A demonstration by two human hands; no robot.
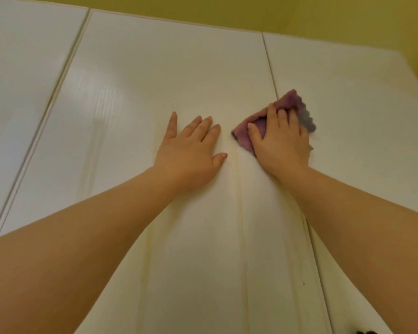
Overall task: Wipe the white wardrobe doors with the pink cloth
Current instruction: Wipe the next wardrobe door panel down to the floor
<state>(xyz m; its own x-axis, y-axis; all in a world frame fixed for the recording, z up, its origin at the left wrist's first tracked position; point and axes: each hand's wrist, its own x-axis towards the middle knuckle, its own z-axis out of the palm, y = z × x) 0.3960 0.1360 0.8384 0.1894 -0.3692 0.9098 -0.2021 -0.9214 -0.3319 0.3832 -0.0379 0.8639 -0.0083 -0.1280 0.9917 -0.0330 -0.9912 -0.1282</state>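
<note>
On white wardrobe doors (167, 68) | pink cloth (288, 102) under right hand (280, 143) fingers (272, 114) (spread flat) | left hand (188, 153) fingers apart

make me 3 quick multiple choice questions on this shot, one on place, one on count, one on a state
1. Where is the pink cloth? A at the seam right of the middle door; B on the floor; C over a chair.
2. How many wardrobe doors show? A one; B three; C six.
3. How is the left hand? A clenched; B flat, fingers straight; C holding a bottle.
Answers: 1 A, the right hand presses it there. 2 B, two seams split three panels. 3 B, its palm lies on the middle door.
</note>
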